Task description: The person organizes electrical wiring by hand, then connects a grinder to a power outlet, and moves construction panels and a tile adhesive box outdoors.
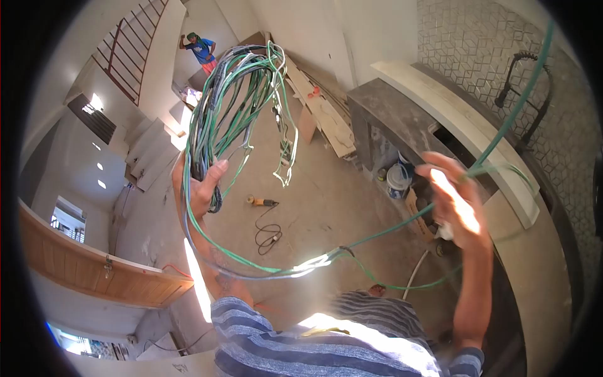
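Note:
A large looped bundle of green, grey and white wires [235,103] hangs upright from my left hand [206,188], whose fingers are wrapped round its lower end. From the bundle, a green and grey strand curves down past my striped shirt and rises to the right. My right hand [453,201] is raised at the right, partly blurred, with its fingers bent round the green wire [512,116], which runs on up to the top right. Loose wire ends dangle on the right side of the bundle.
On the floor lie a yellow power tool [260,201] with a black cord, and boards [323,113]. A counter [402,116] with a white bucket [398,177] under it stands right. A person in a blue shirt [200,49] is at the back, near stairs. A wooden door [94,261] is left.

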A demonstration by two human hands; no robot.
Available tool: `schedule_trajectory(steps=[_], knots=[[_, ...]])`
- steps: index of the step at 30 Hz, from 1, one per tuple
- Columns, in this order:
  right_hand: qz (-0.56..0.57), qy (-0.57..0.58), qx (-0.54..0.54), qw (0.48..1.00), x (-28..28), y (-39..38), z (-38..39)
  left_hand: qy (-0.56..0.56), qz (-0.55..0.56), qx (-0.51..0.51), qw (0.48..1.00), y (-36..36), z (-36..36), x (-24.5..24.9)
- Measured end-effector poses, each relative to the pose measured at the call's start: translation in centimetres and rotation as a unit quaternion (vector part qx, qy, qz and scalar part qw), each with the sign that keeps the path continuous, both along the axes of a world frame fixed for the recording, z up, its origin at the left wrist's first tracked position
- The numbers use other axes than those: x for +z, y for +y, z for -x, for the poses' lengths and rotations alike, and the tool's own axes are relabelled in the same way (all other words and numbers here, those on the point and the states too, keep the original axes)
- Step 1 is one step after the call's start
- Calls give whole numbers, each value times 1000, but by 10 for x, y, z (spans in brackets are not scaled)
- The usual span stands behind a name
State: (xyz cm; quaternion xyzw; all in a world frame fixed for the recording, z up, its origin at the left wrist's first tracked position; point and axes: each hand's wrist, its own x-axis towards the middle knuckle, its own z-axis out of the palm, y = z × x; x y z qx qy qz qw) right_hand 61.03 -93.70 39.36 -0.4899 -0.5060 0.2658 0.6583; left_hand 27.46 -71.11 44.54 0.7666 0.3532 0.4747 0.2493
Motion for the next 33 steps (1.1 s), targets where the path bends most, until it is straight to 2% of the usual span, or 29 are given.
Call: schedule_trajectory(steps=[1, 3, 5, 7, 8, 9, 11, 12, 14, 15, 17, 19, 20, 21, 23, 24, 26, 27, 28, 29, 30, 31, 32, 33], knots=[[75, -3, -5, 997, -5, 36, 15, -36, -8, -12, 999, -7, 3, 2], [9, 15, 43, 999, -16, 99, 45, -106, -7, -36, 994, -21, 2, 0], [-35, 35, 91, 995, -18, 143, 73, -106, -21, -36, 993, -26, 4, -3], [-8, -21, 124, 992, 36, 138, 99, -126, -42, -28, 991, -41, -14, -10], [-12, -28, 119, 992, 33, 156, 112, -61, -42, -61, 995, -34, -10, -18], [-23, -39, 114, 992, 30, 175, 120, -77, -25, -93, 992, -31, -17, -26], [22, -197, 132, 971, 49, 185, 128, -109, 27, -116, 987, -30, -39, -37], [46, -299, 106, 947, 53, 187, 129, -128, 71, -134, 980, -20, -40, -47], [101, -486, 59, 866, 49, 191, 123, -163, 151, -181, 958, -17, -49, -63], [233, -475, 157, 834, 44, 223, 110, -116, 124, -184, 968, -21, -56, -64], [224, -465, 144, 844, 36, 199, 101, -60, 141, -137, 979, -16, -65, -79], [202, -428, 94, 876, 32, 165, 84, -78, 214, -160, 961, -20, -77, -84], [192, -398, 62, 895, 31, 142, 73, -167, 211, -222, 937, -15, -83, -93], [181, -355, 27, 917, 30, 120, 63, -57, 183, -156, 969, -8, -85, -91], [163, -250, -50, 953, 32, 75, 33, -92, 215, -179, 956, 10, -84, -104], [155, -193, -104, 963, 36, 48, 15, -66, 227, -192, 952, 28, -76, -113], [149, -63, -246, 955, 52, -23, -22, -21, 223, -177, 958, 38, -68, -112], [161, 27, -338, 927, 63, -58, -33, -1, 218, -167, 961, 40, -66, -110], [73, 104, -224, 966, 71, -111, -57, 17, 212, -157, 965, 43, -64, -107], [-7, 208, -89, 974, 79, -163, -81, 29, 204, -151, 967, 42, -65, -104], [-52, 303, 39, 951, 87, -215, -106, 36, 192, -153, 969, 40, -70, -99], [-73, 208, -129, 967, 93, -238, -93, 45, 183, -149, 971, 41, -75, -94], [-53, 115, -313, 941, 100, -262, -79, 57, 176, -146, 972, 40, -76, -87], [2, -56, -591, 805, 90, -313, -82, 65, 165, -142, 974, 35, -78, -81]])
